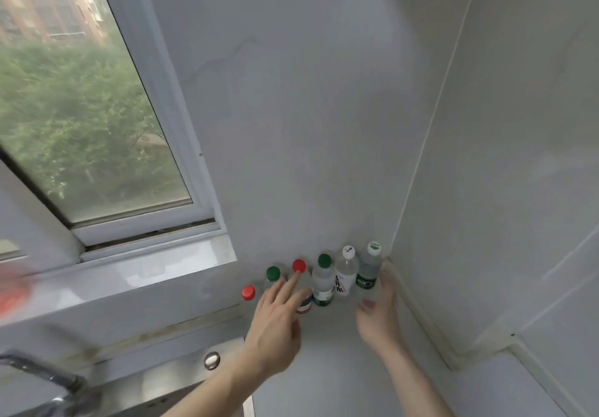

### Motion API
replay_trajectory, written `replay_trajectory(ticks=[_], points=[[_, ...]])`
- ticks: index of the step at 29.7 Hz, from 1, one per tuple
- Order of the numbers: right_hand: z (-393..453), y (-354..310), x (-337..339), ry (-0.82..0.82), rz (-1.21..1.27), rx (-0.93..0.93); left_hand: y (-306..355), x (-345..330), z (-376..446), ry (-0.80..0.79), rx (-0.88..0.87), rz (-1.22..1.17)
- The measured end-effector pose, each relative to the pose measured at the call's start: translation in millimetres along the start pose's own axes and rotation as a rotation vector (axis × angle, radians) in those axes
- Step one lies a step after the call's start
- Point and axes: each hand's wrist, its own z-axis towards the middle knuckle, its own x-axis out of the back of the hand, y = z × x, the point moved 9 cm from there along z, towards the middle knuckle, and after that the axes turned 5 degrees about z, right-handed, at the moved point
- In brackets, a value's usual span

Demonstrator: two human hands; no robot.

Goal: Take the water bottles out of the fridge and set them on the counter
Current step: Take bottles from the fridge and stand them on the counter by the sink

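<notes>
Several water bottles stand in a row on the grey counter [327, 361] against the back wall. From the left: a red-capped bottle [248, 293], a green-capped bottle [273, 274], a red-capped bottle [299, 267], a green-capped bottle [323, 282], a white-capped bottle [346, 272] and a dark-labelled bottle [369, 270] in the corner. My left hand [275, 326] reaches in with straight fingers that touch the front of the second red-capped bottle. My right hand [379, 313] grips the lower part of the dark-labelled bottle. The fridge is out of view.
A window [84, 115] with a deep sill [155, 267] fills the left. A steel sink rim [181, 381] and a dark tap [48, 381] sit at the lower left. The side wall [499, 189] closes the corner on the right.
</notes>
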Motion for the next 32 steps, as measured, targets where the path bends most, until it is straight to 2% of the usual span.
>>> replay_trajectory(ticks=[4, 7, 14, 20, 23, 24, 29, 32], points=[[-71.1, 13.9, -16.7, -0.132, 0.011, -0.052, -23.2, 20.9, -58.9, 0.064, 0.142, -0.079], [-112.3, 6.1, -21.5, -0.262, 0.002, -0.052, -22.5, 33.5, -99.4, 0.059, 0.171, -0.135], [-169.4, -11.7, -6.0, -0.311, -0.055, -0.012, -1.1, 39.8, -158.4, -0.016, 0.153, -0.215], [-232.3, 6.7, 38.7, -0.203, -0.139, -0.076, 31.2, 27.6, -171.5, -0.147, -0.015, -0.220], [-252.6, 14.3, 47.3, -0.191, -0.173, -0.088, 39.4, 29.2, -168.5, -0.144, -0.051, -0.213], [-278.9, 19.1, 71.1, -0.097, -0.184, -0.123, 63.9, 25.3, -173.7, -0.177, -0.142, -0.236], [-325.5, 22.7, 98.6, 0.042, -0.191, -0.152, 102.0, 18.8, -187.4, -0.227, -0.327, -0.267], [-383.1, 23.2, 109.2, 0.173, -0.196, -0.175, 121.2, 11.3, -210.4, -0.281, -0.458, -0.282]])
